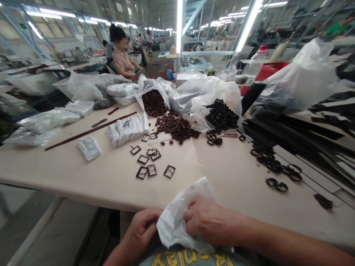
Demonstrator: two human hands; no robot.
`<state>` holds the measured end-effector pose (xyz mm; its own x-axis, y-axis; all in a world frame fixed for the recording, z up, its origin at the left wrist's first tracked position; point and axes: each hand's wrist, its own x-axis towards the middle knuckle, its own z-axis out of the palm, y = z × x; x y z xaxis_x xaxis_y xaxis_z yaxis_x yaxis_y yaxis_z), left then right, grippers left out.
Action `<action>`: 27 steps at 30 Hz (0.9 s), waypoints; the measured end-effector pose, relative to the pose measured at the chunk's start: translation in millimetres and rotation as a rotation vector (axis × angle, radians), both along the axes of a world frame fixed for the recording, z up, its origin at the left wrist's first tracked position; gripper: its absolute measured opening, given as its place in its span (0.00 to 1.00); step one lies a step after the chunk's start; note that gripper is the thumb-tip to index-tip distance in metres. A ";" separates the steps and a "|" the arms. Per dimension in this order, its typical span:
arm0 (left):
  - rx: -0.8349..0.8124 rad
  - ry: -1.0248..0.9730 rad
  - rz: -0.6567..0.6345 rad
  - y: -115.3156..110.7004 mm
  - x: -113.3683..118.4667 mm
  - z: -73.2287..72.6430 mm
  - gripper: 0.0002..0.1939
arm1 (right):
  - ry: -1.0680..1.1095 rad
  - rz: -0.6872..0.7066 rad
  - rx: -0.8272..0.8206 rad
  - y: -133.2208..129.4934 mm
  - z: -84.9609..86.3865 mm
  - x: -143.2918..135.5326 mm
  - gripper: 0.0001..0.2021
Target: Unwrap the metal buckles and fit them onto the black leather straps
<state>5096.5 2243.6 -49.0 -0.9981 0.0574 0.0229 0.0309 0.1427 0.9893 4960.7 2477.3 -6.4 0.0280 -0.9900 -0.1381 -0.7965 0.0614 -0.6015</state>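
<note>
A crumpled white sheet [174, 221], thin like tissue paper, is held near my body at the table's front edge. My right hand [203, 220] is closed with its fingers curled against this sheet. On the sheet's left edge, my left hand [145, 223] has its fingers bent and pinched, with the tips partly hidden behind the sheet. Whether anything lies inside the sheet cannot be seen. Beyond my hands, several dark metal buckles [151, 170] lie loose, one buckle [169, 171] a little apart to the right.
Brown leather loops [177, 125] spill from a clear bag. Black loops [222, 114] fill another bag, with more black rings [273, 162] at right. Wrapped white packets [127, 129], a brown strap [91, 131] and black strips [299, 144] lie around. A co-worker [123, 59] sits across.
</note>
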 end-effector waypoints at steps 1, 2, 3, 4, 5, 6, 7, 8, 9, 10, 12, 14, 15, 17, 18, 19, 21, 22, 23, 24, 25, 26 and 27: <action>-0.018 0.094 0.033 -10.3 1.4 11.6 0.11 | -0.053 0.012 0.001 -0.6 1.0 -6.2 0.08; -0.029 0.192 0.086 -18.1 0.3 24.0 0.12 | -0.105 0.016 0.002 -1.9 1.6 -11.9 0.08; -0.040 0.284 0.121 -22.6 -3.7 36.6 0.14 | -0.153 0.019 0.002 -3.9 1.7 -16.8 0.09; -0.050 0.363 0.108 -23.4 -11.1 48.7 0.15 | -0.193 0.027 0.001 -6.5 1.4 -20.9 0.10; -0.067 0.411 0.036 -20.3 -21.4 59.4 0.17 | -0.221 0.043 0.001 -9.7 1.0 -24.1 0.10; -0.090 0.439 -0.092 -14.0 -34.2 68.0 0.18 | -0.227 0.062 0.012 -13.2 0.9 -26.8 0.10; -0.113 0.434 -0.239 -5.6 -48.4 74.1 0.19 | -0.208 0.084 0.040 -16.7 1.4 -29.1 0.09; -0.143 0.404 -0.352 3.4 -63.0 77.6 0.19 | -0.167 0.097 0.094 -19.9 2.8 -31.5 0.07; -0.151 0.388 -0.409 11.4 -76.7 78.6 0.18 | -0.119 0.092 0.159 -22.5 5.4 -34.4 0.06; -0.137 0.366 -0.417 17.3 -88.6 78.0 0.16 | -0.078 0.067 0.215 -24.2 9.2 -37.9 0.04; -0.101 0.288 -0.354 20.9 -103.4 74.5 0.13 | -0.070 -0.017 0.250 -24.6 19.9 -47.2 0.04; -0.087 0.195 -0.316 16.9 -104.2 70.3 0.12 | -0.185 -0.080 0.219 -21.2 31.7 -57.9 0.05; -0.094 0.150 -0.327 14.3 -100.2 67.5 0.12 | -0.252 -0.098 0.212 -18.2 36.7 -62.5 0.05; -0.129 0.071 -0.365 11.7 -87.2 58.5 0.14 | -0.323 -0.145 0.242 -10.7 42.0 -68.7 0.05; -0.146 0.044 -0.373 12.0 -80.2 52.3 0.15 | -0.317 -0.176 0.256 -6.9 41.9 -70.0 0.06; -0.165 0.020 -0.372 12.9 -73.6 45.3 0.17 | -0.285 -0.204 0.264 -3.5 40.0 -69.9 0.06; -0.199 -0.027 -0.375 14.3 -63.4 31.8 0.19 | -0.191 -0.230 0.269 -0.5 32.8 -66.4 0.06; -0.203 -0.048 -0.389 13.3 -59.9 26.6 0.20 | -0.147 -0.226 0.265 -1.5 28.4 -63.0 0.06; -0.196 -0.072 -0.407 10.4 -57.4 23.1 0.19 | -0.114 -0.214 0.257 -4.4 24.1 -58.8 0.07; -0.188 -0.089 -0.411 4.9 -55.9 21.5 0.18 | -0.094 -0.199 0.247 -9.0 20.1 -53.9 0.07; -0.182 -0.099 -0.390 -3.7 -55.4 21.7 0.16 | -0.084 -0.186 0.237 -15.0 16.6 -48.4 0.07; -0.178 -0.100 -0.343 -15.5 -56.1 23.4 0.15 | -0.085 -0.167 0.228 -21.9 13.6 -42.5 0.08; -0.188 -0.096 -0.259 -30.9 -58.1 25.9 0.13 | -0.094 -0.143 0.223 -29.2 11.1 -36.6 0.09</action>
<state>5038.4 2212.8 -23.2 -0.9468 0.3040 -0.1056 -0.0020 0.3226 0.9465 4924.2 2448.1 4.7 -0.0871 -0.9303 -0.3564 -0.7112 0.3085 -0.6317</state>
